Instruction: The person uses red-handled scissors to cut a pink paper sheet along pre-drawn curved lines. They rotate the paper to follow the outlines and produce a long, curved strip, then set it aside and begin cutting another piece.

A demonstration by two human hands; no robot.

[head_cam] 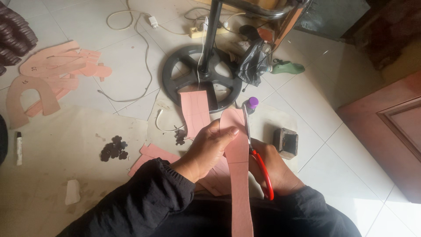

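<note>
My left hand (206, 149) grips a long pink sheet cut in a sole-like shape (239, 175), thumb on top near its rounded far end. My right hand (274, 169) works red-handled scissors (258, 162), whose blades run along the right edge of that pink piece. Both arms wear black sleeves. A rectangular pink sheet (195, 112) lies just beyond my left hand on the floor, and more pink offcuts (151, 156) lie under my left wrist.
A pile of pink cut patterns (52, 72) lies at far left. A black round stand base (197, 74) with its pole stands ahead, cables and a power strip (195, 31) behind. A small dark block (286, 142), a purple-capped bottle (251, 104) and a marker (19, 147) sit nearby.
</note>
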